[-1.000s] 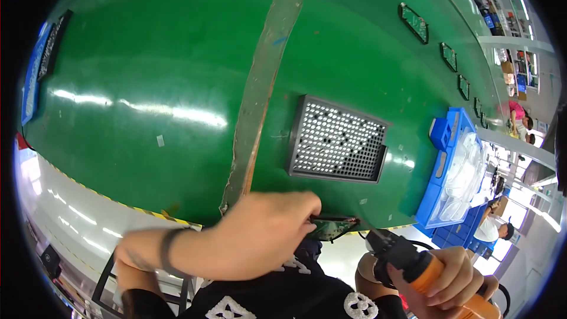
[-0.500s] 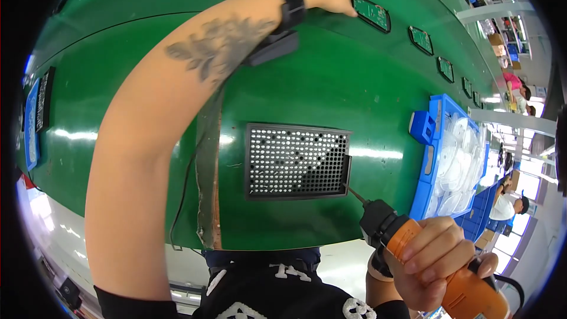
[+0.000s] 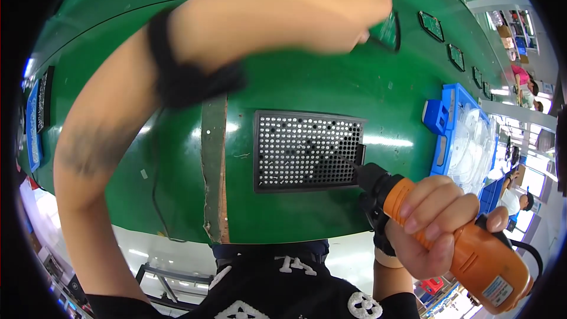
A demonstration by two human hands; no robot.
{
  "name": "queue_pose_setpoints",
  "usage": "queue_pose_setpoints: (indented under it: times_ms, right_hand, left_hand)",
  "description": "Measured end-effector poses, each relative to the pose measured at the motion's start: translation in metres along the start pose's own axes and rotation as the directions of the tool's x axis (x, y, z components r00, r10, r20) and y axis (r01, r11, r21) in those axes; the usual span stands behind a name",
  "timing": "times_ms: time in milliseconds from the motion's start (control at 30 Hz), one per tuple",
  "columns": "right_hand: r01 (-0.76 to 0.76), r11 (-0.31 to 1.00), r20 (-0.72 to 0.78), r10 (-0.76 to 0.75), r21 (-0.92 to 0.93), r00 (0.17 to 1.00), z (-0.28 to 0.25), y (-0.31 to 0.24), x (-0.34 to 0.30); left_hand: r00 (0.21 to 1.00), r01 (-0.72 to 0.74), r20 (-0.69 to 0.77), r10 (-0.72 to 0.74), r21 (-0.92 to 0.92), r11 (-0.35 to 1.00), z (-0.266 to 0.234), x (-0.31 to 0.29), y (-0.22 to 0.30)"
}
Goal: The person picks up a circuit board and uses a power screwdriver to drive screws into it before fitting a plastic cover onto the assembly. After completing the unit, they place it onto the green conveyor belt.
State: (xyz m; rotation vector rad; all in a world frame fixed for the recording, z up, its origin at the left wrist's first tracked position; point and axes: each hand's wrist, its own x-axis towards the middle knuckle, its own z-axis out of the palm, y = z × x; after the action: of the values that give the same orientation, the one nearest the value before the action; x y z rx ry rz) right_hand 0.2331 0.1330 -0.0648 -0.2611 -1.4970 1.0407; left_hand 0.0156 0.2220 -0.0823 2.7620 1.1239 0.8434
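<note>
My right hand [image 3: 434,224] is wrapped round an orange electric screwdriver [image 3: 490,266] with a black nose. Its thin bit points at the right part of a black screw tray [image 3: 256,153], over the holes; whether it touches a screw cannot be told. Many of the tray's holes carry silvery screw heads, while those at its lower right look dark. My left arm reaches across to the far side, where my left hand [image 3: 348,12], smeared by motion, grips the left edge of a green circuit board [image 3: 390,31] in a black frame. The hand hides part of that board.
Further framed circuit boards [image 3: 431,25] lie in a row toward the far right. A blue bin [image 3: 440,156] with clear plastic parts stands at the right. A wooden strip [image 3: 223,201] and a cable [image 3: 156,201] lie left of the tray. Other people sit beyond the bin.
My left hand has moved nearer and right, and the circuit board has come nearer with it. The screwdriver's bit has shifted from the tray's lower right corner up over its holes.
</note>
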Motion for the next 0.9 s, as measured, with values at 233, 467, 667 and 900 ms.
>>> queue_pose_setpoints:
  times_ms: [233, 467, 667, 900]
  right_hand:
    - [-0.093, 0.996, -0.079, 0.094, 0.006, 0.992, 0.003, -0.002, 0.0]
    - [-0.125, 0.992, -0.024, 0.124, -0.026, 0.992, 0.003, 0.002, -0.003]
    - [-0.09, 0.995, 0.124, 0.095, -0.045, 0.988, -0.001, 0.003, -0.004]
    - [0.016, 1.0, 0.108, -0.019, 0.026, 0.994, -0.001, -0.01, -0.01]
  left_hand:
    - [0.822, 0.483, 0.401, -0.403, -0.119, 0.867, -0.063, -0.11, 0.157]
    - [0.808, 0.562, 0.359, -0.468, -0.23, 0.794, -0.004, -0.145, 0.205]
    - [0.783, 0.622, 0.185, -0.595, -0.179, 0.763, 0.036, -0.145, 0.225]
    - [0.736, 0.658, 0.044, -0.676, -0.281, 0.698, 0.053, -0.139, 0.225]
